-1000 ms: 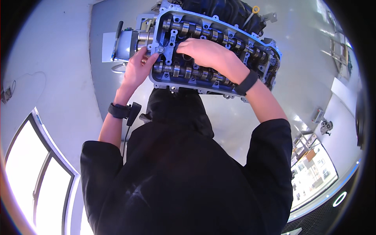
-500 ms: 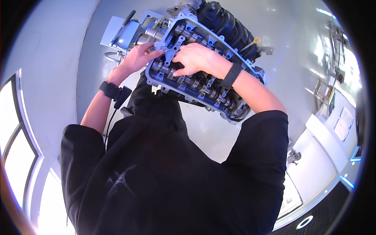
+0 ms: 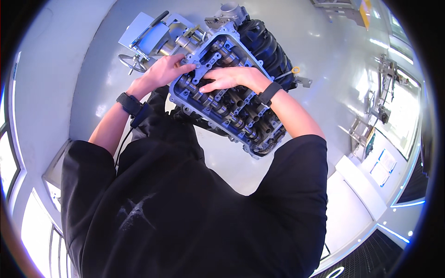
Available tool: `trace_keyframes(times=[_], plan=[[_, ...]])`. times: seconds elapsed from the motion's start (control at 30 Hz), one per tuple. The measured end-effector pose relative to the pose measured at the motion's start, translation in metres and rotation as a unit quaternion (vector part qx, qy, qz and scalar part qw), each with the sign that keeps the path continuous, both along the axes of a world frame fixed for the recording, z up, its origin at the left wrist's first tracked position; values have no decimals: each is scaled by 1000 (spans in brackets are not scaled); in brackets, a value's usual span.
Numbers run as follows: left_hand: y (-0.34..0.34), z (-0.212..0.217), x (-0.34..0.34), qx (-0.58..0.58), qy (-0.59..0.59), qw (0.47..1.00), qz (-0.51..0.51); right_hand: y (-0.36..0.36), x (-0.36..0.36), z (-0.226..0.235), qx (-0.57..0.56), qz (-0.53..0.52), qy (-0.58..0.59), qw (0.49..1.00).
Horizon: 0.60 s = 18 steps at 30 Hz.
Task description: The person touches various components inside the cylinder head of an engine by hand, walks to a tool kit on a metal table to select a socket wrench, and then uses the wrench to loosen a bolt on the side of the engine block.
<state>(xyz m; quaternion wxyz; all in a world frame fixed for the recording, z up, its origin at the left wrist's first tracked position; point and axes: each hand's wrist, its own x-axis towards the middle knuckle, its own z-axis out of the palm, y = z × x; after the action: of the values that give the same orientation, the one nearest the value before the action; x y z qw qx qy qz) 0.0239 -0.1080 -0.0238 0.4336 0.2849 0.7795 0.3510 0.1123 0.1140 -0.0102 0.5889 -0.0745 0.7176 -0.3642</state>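
A silver camshaft bearing cap lies across the camshaft ends, at the left end of an open engine cylinder head. My left hand rests at that end. Its thumb tip touches the cap, and its other fingers are apart from the thumb, over the head's rim. From the right, my right hand reaches over the cams, fingers stretched and thumb spread. Its fingertips lie beside the cap, partly hidden. The near camshaft runs under the thumb; the far camshaft lies beyond the hand.
A black intake manifold is attached at the engine's far side, near a yellow dipstick ring. Left of the engine is a stand with a grey box and a handwheel. Metal racks stand at the right by windows.
The view has shifted, so the engine sits lower and more of its far side shows. My right hand lies flatter over the cams. My left hand stays at the cap.
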Motion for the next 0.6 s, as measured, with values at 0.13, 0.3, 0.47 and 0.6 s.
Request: trace_keyframes(times=[0.13,0.3,0.47,0.6], plan=[[2,-3,-2,-11,9,1000,1,3,5,-14,-42,-57,-8,997],[-2,-8,0,-42,23,999,-15,0,5,-8,-66,-82,5,994],[-5,-6,6,-71,16,997,-10,-1,4,-13,-37,-78,-4,996],[-5,-4,9,-52,12,999,3,-1,3,-11,-45,-67,0,997]])
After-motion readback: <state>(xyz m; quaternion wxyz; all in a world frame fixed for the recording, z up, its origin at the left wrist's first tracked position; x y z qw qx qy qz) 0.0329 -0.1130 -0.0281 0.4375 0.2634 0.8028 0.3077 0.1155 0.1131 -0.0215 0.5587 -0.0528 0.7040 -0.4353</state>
